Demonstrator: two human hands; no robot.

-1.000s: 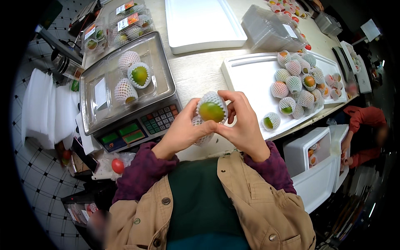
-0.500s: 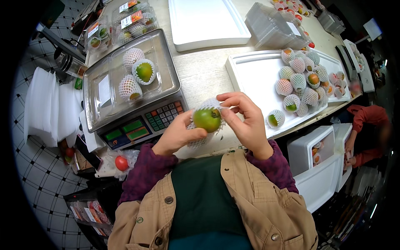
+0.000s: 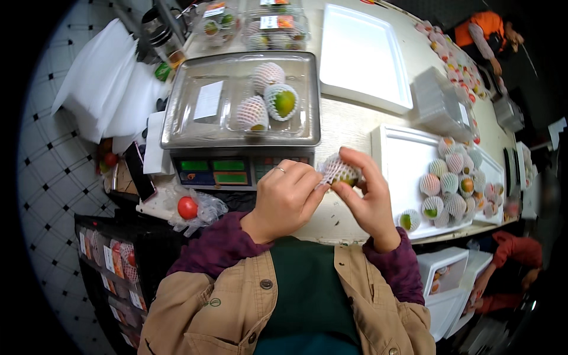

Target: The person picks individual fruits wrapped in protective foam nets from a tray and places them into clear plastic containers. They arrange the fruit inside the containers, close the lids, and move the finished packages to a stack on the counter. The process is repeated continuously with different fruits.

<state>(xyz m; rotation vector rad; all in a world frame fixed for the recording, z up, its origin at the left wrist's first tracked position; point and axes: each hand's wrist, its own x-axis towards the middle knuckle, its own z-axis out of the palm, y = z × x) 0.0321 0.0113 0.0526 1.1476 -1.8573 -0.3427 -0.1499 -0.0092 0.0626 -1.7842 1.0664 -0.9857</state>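
Observation:
In front of my body, just right of the scale, a green tomato (image 3: 340,171) sits in a white foam net sleeve. My right hand (image 3: 371,198) grips it between thumb and fingers. The left hand (image 3: 285,198) is closed, its fingertips pinching the end of the net; the back of the hand hides the other fingers. On the metal pan (image 3: 170,127) of the digital scale (image 3: 258,168) lies an open clear plastic box (image 3: 234,121) with three netted tomatoes (image 3: 281,102) at its right side.
At right, a white foam tray (image 3: 397,228) holds many netted tomatoes (image 3: 452,184). Another white tray (image 3: 362,59) and stacked clear boxes (image 3: 444,106) stand behind. Left are foam sheets (image 3: 103,83), a phone (image 3: 139,171) and a red tomato (image 3: 187,207). Two other people (image 3: 512,266) are at right.
My view has swung left. The left hand has turned over, from cradling the tomato to pinching the net's end. The net now covers most of the tomato.

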